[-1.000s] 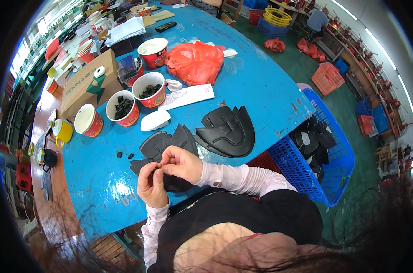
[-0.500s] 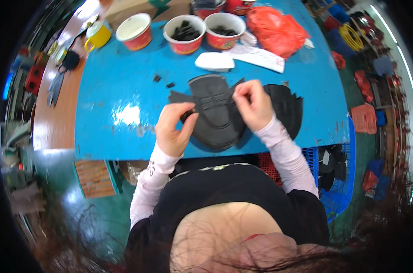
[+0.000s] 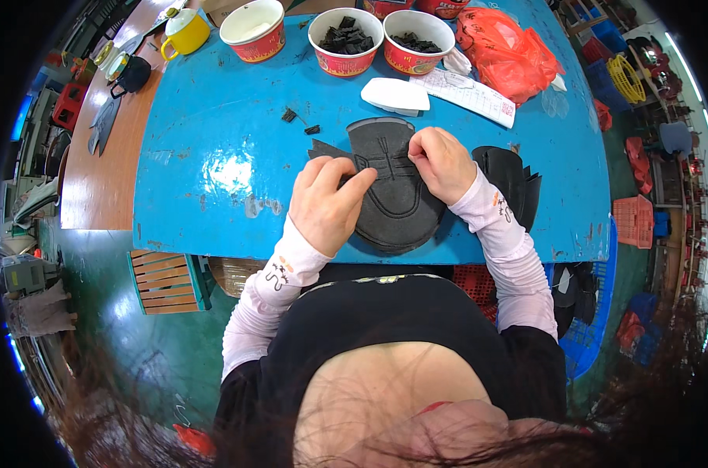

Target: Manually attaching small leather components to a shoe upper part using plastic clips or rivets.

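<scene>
A black shoe upper (image 3: 397,204) with a rounded toe and a U-shaped raised seam lies on the blue table in front of me. My left hand (image 3: 326,201) is at its left edge, fingers curled and thumb bent toward them; what they hold is hidden. At the upper's right edge, my right hand (image 3: 445,165) has thumb and forefinger pinched together, and I cannot make out anything between them. More black shoe uppers (image 3: 513,187) lie stacked beside my right wrist. Two small black bits (image 3: 290,115) rest on the table beyond my left hand.
At the back stand a red-and-white paper bowl (image 3: 252,33) and two more holding black bits (image 3: 348,37). A white pad (image 3: 395,95), a printed slip (image 3: 471,100) and a red plastic bag (image 3: 510,54) lie nearby. A blue basket (image 3: 596,312) stands below the table's right side.
The view has shifted, so the table contents sit farther right and higher. My left hand has come in closer to the upper's left edge; the dark bit seen in its fingers no longer shows.
</scene>
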`<act>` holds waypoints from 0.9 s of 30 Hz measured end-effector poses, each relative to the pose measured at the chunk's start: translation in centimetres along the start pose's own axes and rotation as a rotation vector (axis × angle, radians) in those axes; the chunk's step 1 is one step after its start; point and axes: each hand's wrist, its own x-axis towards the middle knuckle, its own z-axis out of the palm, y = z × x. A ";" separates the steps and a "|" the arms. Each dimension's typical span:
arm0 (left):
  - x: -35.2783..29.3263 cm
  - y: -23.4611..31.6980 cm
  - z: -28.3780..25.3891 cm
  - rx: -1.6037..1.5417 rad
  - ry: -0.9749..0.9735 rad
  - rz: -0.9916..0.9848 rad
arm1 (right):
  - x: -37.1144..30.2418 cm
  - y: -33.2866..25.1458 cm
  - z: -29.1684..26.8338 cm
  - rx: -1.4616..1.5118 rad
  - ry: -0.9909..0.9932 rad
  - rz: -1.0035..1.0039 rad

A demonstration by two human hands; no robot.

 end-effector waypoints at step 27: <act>3.4 0.7 2.5 0.294 -0.249 0.140 | -1.6 -0.5 0.1 -0.224 0.081 -0.083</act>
